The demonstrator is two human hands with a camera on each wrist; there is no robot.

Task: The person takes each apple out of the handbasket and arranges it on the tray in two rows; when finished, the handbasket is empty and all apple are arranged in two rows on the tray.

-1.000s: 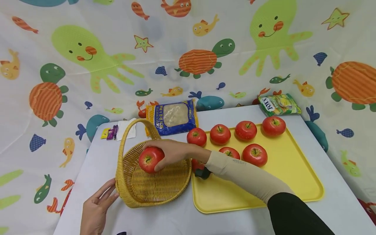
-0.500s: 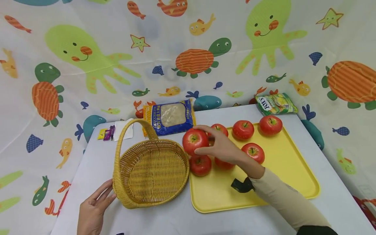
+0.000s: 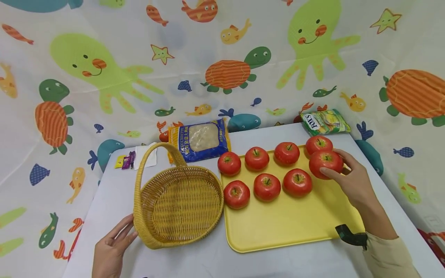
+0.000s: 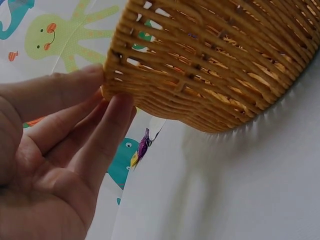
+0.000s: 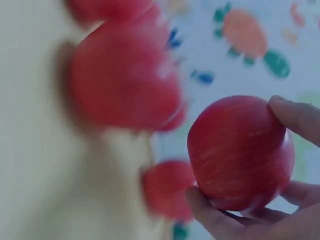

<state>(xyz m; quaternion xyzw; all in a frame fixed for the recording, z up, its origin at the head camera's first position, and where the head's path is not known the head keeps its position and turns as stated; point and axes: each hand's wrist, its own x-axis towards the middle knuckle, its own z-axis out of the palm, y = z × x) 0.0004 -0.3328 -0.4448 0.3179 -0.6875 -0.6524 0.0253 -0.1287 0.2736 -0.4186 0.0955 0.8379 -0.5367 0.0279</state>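
At the left, a yellow woven basket (image 3: 187, 210) with a tall handle stands with no fruit inside. My left hand (image 3: 110, 247) pinches its left side near the handle's foot; in the left wrist view, fingertips meet the basket's woven edge (image 4: 200, 65). Several red apples (image 3: 266, 187) sit in two rows along the back and left of a yellow tray (image 3: 278, 231). Above the tray's far right part, my right hand (image 3: 356, 181) holds one red apple (image 3: 325, 164), just in front of the back-row corner apple (image 3: 318, 144). The right wrist view shows thumb and fingers around that held apple (image 5: 240, 155).
Behind the basket lies a blue and yellow pasta bag (image 3: 199, 140). A green Fox's bag (image 3: 325, 121) rests past the tray's back right. Small candies (image 3: 126, 160) and a white tissue (image 3: 146, 154) lie at the far left. A printed curtain (image 3: 222, 38) hangs behind the table.
My right hand has carried an apple from over the basket rightward across the tray to its far right corner. The left hand stays at the basket's side.
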